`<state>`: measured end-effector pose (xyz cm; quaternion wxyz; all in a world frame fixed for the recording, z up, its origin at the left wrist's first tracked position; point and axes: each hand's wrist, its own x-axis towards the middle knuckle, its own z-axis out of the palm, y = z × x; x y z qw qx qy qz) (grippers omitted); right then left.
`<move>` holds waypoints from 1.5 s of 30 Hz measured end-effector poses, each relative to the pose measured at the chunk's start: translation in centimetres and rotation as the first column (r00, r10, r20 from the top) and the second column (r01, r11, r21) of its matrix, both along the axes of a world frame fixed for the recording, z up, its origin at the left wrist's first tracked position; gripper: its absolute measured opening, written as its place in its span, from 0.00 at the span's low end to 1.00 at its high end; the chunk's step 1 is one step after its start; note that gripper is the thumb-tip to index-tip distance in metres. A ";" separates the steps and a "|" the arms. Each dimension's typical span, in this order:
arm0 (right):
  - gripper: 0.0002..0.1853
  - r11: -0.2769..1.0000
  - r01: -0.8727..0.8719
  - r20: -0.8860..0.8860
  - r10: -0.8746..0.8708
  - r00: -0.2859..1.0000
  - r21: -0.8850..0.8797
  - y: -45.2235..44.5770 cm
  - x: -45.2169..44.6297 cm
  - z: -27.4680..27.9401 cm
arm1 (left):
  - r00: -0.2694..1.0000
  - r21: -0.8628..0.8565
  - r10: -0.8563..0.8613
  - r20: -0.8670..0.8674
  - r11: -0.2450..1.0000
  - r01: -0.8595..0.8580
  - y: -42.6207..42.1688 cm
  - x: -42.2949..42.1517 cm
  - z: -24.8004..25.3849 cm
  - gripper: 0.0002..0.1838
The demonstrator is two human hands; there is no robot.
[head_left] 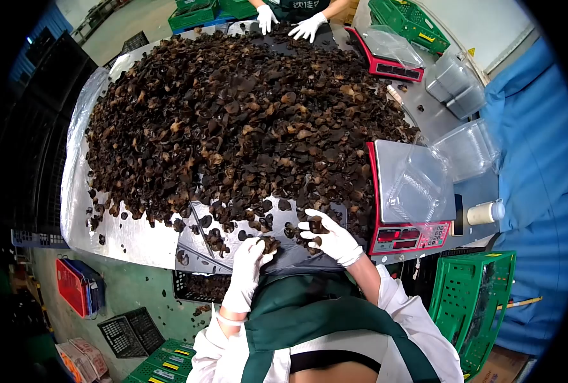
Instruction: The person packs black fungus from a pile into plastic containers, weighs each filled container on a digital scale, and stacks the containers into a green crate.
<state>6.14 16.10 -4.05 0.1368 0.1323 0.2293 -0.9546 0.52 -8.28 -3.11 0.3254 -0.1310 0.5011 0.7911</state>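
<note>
A broad heap of dark brown wood ear mushrooms [233,121] covers most of the metal table. At the near edge, my left hand [248,260], in a white glove, is closed on a wood ear mushroom [271,245] at its fingertips. To its right, my gloved right hand [332,239] has its fingers curled round dark wood ear pieces [316,226], partly hidden by the fingers. Scattered single pieces lie on the table between the hands and the heap.
Right of the heap stands a red scale [404,191] with a clear plastic box [421,188] on its plate. Behind it are another scale [392,54] and stacked clear boxes [455,86]. Green crates [474,306] stand at my right. Across the table are a co-worker's gloved hands [308,27].
</note>
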 end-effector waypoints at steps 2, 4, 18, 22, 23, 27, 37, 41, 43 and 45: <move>0.22 0.997 -0.006 0.044 0.010 0.999 -0.076 -0.3 -0.3 -0.4 | 0.998 -0.067 -0.034 -0.057 0.997 0.030 0.3 -0.3 -0.3 0.09; 0.21 0.996 0.003 0.127 0.008 0.992 -0.088 -0.9 -0.5 -0.7 | 0.998 -0.083 -0.026 -0.057 0.996 0.021 0.5 -0.2 -0.6 0.08; 0.20 1.000 -0.002 0.147 -0.001 0.989 0.019 -1.5 0.3 0.4 | 0.892 -0.598 -0.335 -0.303 0.796 0.096 -12.2 -0.8 1.2 0.09; 0.17 0.919 0.233 -0.038 -0.233 0.972 0.320 2.5 1.2 6.3 | 0.706 -0.927 -0.627 -0.329 0.355 -0.118 -12.5 -0.2 3.7 0.07; 0.15 0.803 0.292 -0.076 -0.297 0.952 0.519 4.2 1.6 8.3 | 0.742 -0.855 -0.509 -0.437 0.491 -0.166 -11.1 -0.4 4.3 0.08; 0.11 -0.108 0.306 -0.321 -0.453 0.832 0.946 11.3 3.0 10.5 | 0.625 -0.725 -0.491 -0.607 0.665 -0.182 -4.1 -1.7 3.1 0.06; 0.14 -0.612 0.226 -0.410 -0.177 0.895 0.758 11.0 3.1 10.9 | 0.060 -0.867 -0.905 -0.421 0.382 -0.320 5.6 -3.4 -4.4 0.04; 0.12 -0.333 0.339 -0.306 0.149 0.940 0.880 4.6 -2.2 7.5 | 0.082 -0.836 -0.867 -0.492 0.444 -0.323 5.4 -3.2 -4.4 0.03; 0.12 -0.337 0.361 -0.281 0.265 0.922 0.869 2.7 -4.3 4.3 | 0.135 -0.811 -0.822 -0.553 0.495 -0.311 4.8 -2.9 -3.6 0.04; 0.17 -0.495 0.379 -0.200 0.377 0.905 0.782 1.3 -5.6 1.6 | 0.240 -0.736 -0.699 -0.674 0.605 -0.305 3.5 -2.4 -2.5 0.04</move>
